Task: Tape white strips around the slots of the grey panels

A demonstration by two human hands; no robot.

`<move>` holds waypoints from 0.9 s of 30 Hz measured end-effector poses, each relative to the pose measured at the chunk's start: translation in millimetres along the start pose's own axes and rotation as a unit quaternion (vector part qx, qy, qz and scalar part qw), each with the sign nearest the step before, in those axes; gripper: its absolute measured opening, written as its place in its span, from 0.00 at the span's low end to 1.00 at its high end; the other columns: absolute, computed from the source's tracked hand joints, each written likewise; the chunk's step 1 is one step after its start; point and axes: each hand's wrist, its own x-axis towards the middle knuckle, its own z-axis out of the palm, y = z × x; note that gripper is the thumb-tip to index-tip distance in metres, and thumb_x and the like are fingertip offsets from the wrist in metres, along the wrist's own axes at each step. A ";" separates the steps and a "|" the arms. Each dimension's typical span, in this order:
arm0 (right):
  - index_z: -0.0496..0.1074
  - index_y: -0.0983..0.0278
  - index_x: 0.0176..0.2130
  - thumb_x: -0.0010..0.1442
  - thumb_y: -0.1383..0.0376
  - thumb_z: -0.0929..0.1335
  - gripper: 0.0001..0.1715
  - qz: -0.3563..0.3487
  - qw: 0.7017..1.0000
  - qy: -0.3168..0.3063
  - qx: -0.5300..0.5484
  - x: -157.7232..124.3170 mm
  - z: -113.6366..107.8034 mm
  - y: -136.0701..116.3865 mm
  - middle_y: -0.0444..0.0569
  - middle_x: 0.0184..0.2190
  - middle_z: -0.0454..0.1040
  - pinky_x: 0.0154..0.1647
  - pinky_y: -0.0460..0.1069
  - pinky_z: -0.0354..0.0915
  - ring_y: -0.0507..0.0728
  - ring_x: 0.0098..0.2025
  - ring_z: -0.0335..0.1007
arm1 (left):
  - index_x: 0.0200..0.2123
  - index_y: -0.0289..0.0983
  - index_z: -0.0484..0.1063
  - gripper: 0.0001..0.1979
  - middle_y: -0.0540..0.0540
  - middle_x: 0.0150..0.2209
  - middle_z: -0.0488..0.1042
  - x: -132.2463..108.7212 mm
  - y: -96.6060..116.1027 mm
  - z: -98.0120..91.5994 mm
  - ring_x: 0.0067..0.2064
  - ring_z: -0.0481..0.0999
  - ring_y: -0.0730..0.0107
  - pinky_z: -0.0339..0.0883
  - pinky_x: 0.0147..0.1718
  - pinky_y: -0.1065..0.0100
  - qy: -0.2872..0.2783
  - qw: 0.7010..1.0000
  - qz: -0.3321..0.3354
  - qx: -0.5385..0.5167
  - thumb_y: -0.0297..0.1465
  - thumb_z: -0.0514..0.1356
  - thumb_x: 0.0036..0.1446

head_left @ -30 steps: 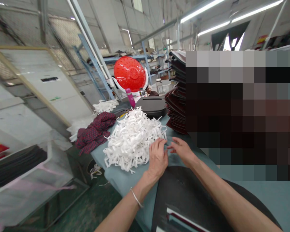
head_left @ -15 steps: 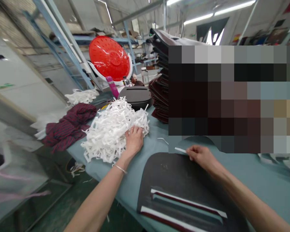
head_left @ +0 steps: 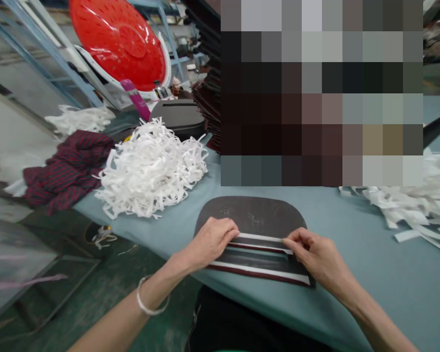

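Observation:
A dark rounded panel (head_left: 251, 215) lies flat on the blue-grey table cover (head_left: 366, 259), right in front of me. My left hand (head_left: 214, 240) and my right hand (head_left: 311, 249) rest on it, holding the two ends of a white strip with a maroon edge (head_left: 260, 240) across its middle. A similar strip (head_left: 260, 270) lies lower on the panel, near its straight edge. Left of my hands is a loose heap of white strips (head_left: 150, 171), which neither hand touches.
A second heap of white strips (head_left: 421, 200) lies at the table's right. A maroon striped cloth (head_left: 68, 171), a grey padded panel (head_left: 178, 117) and a pink bottle (head_left: 134, 100) stand beyond. A red round plastic lid (head_left: 119, 41) rises behind. The table's near edge drops to a green floor.
My left hand has left the white heap and joined my right hand on the panel. The strip now lies across the panel, and the view has tilted down and turned left.

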 end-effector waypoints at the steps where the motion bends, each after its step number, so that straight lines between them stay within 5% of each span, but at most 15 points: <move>1: 0.69 0.59 0.28 0.59 0.49 0.62 0.19 0.007 1.000 -0.012 -0.012 -9.0 0.2 4.6 0.40 0.18 0.67 0.23 0.45 0.54 0.51 0.22 0.62 | 0.35 0.40 0.67 0.13 0.52 0.35 0.71 -13.2 -4.0 -2.1 0.37 0.70 0.72 0.59 0.42 0.66 -0.015 0.999 -0.020 -0.028 0.35 0.46 0.66; 7: 0.68 0.58 0.32 0.62 0.52 0.58 0.17 -0.033 0.998 -0.027 -0.054 -40.8 13.5 11.3 0.42 0.23 0.71 0.26 0.46 0.58 0.53 0.24 0.67 | 0.31 0.38 0.66 0.10 0.51 0.30 0.69 -61.2 -13.8 4.6 0.33 0.69 0.71 0.59 0.34 0.69 0.038 0.989 -0.127 -0.064 0.34 0.51 0.63; 16: 0.69 0.58 0.29 0.55 0.43 0.59 0.24 0.049 0.998 -0.010 -0.032 -44.6 16.4 25.2 0.42 0.21 0.72 0.25 0.45 0.62 0.53 0.24 0.70 | 0.34 0.37 0.69 0.10 0.50 0.33 0.71 -33.7 -26.8 -9.3 0.34 0.70 0.72 0.62 0.35 0.71 0.040 0.990 -0.102 -0.085 0.31 0.49 0.62; 27: 0.71 0.56 0.26 0.50 0.39 0.60 0.27 0.052 0.996 -0.001 -0.068 -45.9 17.7 22.7 0.41 0.17 0.71 0.17 0.42 0.62 0.52 0.18 0.68 | 0.31 0.38 0.71 0.09 0.51 0.27 0.72 -50.1 -32.6 -15.5 0.29 0.70 0.72 0.58 0.28 0.73 0.059 0.980 -0.182 -0.061 0.33 0.53 0.59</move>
